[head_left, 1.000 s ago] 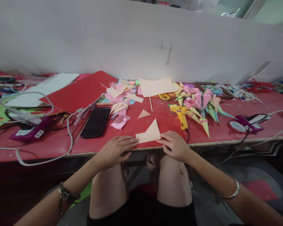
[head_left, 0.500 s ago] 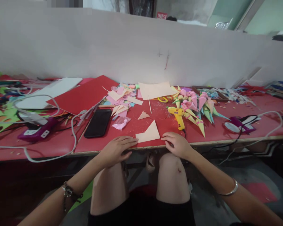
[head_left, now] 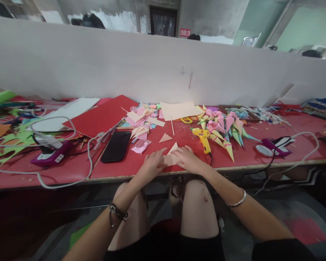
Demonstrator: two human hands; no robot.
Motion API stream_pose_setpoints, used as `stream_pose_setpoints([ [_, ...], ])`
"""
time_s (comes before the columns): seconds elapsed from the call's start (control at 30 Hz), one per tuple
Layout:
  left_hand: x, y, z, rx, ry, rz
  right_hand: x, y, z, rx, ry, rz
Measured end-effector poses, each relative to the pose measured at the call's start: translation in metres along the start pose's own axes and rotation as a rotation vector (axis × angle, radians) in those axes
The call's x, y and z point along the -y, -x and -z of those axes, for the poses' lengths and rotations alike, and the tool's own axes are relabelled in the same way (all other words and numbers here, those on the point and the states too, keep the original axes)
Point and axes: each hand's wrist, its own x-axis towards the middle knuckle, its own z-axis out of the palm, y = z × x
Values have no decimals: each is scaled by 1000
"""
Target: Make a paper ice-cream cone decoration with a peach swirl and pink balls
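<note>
A cream paper piece (head_left: 170, 159) lies at the table's front edge, its pointed top showing between my hands. My left hand (head_left: 153, 165) rests on its left side, fingers stretched forward. Over its right side lies my right hand (head_left: 188, 159), with the fingers spread and partly covering the paper. Just behind is a small folded cream triangle (head_left: 165, 137). A thin stick (head_left: 172, 125) lies farther back, near a larger cream sheet (head_left: 178, 110). To the right of my right hand sits a yellow glue gun (head_left: 203, 139).
A black phone (head_left: 115, 146) and a small plastic bag (head_left: 141, 145) lie left of my hands. Paper cones (head_left: 225, 125) are piled at right. Purple power strips (head_left: 51, 154) with looping cables flank the work area. Paper scraps (head_left: 141, 117) lie behind.
Both hands have moved inward from the paper's side edges onto it, covering more of it. The camera view has tilted slightly upward.
</note>
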Motion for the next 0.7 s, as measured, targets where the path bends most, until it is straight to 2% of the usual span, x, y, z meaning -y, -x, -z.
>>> stream_pose_setpoints([
  [0.17,-10,0,14,-5,301,24,2,-6,5,-78,-48,8],
  [0.23,-13,0,18,-64,219,10,1,-10,6,-140,-88,-13],
  [0.3,-15,-1,17,-101,11,-16,-2,-16,3,-191,-143,-41],
  [0.4,-14,-3,7,-52,-249,-75,-11,-23,-4,-214,-260,-75],
  [0.53,-13,-7,-7,8,-304,-78,-27,-27,-13,-203,-433,-164],
  [0.7,-9,-9,-11,-1,-250,-52,-35,-28,-18,-248,-570,-305],
])
